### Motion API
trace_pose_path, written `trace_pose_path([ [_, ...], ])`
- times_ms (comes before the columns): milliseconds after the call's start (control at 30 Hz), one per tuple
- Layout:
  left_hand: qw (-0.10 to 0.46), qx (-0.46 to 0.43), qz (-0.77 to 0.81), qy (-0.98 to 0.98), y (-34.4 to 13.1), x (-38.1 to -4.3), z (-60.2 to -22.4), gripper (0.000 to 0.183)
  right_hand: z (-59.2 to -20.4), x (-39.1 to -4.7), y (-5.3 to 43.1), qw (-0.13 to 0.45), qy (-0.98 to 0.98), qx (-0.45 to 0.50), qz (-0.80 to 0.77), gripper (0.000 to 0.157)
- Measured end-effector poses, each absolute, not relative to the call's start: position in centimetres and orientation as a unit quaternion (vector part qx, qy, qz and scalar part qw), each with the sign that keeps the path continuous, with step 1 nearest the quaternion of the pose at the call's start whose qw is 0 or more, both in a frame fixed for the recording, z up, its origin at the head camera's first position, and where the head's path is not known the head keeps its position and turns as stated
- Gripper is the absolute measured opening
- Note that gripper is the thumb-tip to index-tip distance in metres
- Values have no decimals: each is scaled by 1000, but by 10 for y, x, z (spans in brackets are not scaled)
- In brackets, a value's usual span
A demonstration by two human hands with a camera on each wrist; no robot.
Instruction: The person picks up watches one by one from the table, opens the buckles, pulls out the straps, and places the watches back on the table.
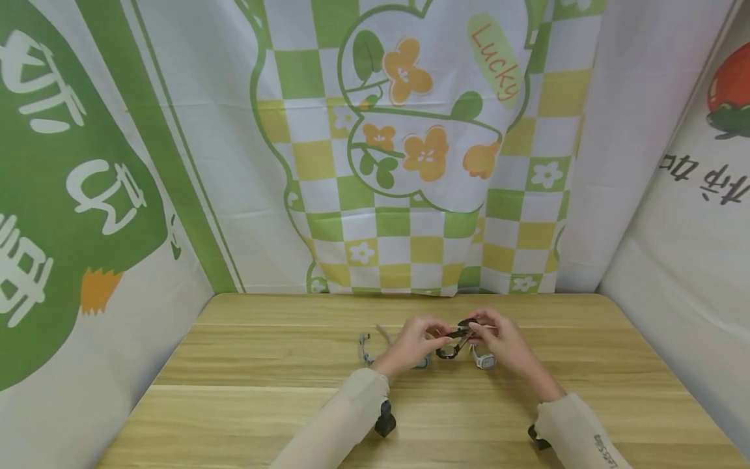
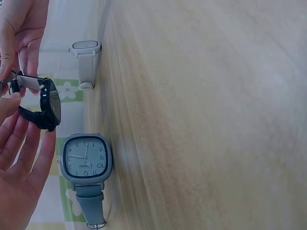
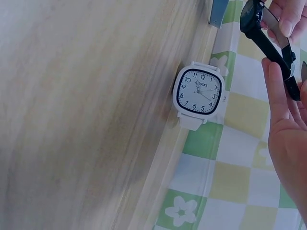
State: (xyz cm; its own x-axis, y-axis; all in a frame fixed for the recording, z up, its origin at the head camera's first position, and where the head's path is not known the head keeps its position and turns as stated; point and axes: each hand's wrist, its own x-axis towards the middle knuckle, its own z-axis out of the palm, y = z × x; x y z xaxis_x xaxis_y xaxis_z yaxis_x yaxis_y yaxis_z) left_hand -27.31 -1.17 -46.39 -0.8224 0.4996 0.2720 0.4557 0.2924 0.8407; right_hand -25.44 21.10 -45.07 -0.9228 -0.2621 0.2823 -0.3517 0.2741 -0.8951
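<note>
Both hands hold a black wristwatch (image 1: 448, 353) above the table, its strap bent into a loop with the case hanging on the near side. My left hand (image 1: 417, 342) pinches the strap from the left, and my right hand (image 1: 498, 335) pinches it from the right. In the left wrist view the watch case (image 2: 53, 103) is seen from the side. The right wrist view shows the strap (image 3: 268, 45) running between the fingers of both hands. Fingers partly hide the strap ends, so I cannot tell whether they are joined.
A grey-blue wristwatch (image 2: 86, 158) lies on the wooden table (image 1: 246, 365) by the left hand. Beneath the right hand is a white wristwatch (image 3: 199, 91). A patterned green-and-yellow checked cloth (image 1: 392, 247) hangs behind the table's far edge.
</note>
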Motion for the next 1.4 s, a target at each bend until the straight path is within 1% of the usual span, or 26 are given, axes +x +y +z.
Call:
trace_pose_path([
  [300,23,291,516,806,-11,-273,-465,13,-450,-254,211,43,-789,199,579,16],
  [600,14,288,514,807,-13,-273,-467,13,-450,-257,213,57,-791,215,570,19],
  [733,13,287,516,807,-12,-273,-466,12,-448,-255,214,66,-795,215,564,23],
  [867,14,289,517,806,-12,-274,-466,15,-445,-254,215,70,-792,214,568,26],
  [1100,23,292,509,809,-11,-274,-463,27,-443,-253,215,70,-786,203,580,24],
  [1400,25,294,503,813,-7,-272,-462,28,-442,-251,216,59,-783,195,588,20],
])
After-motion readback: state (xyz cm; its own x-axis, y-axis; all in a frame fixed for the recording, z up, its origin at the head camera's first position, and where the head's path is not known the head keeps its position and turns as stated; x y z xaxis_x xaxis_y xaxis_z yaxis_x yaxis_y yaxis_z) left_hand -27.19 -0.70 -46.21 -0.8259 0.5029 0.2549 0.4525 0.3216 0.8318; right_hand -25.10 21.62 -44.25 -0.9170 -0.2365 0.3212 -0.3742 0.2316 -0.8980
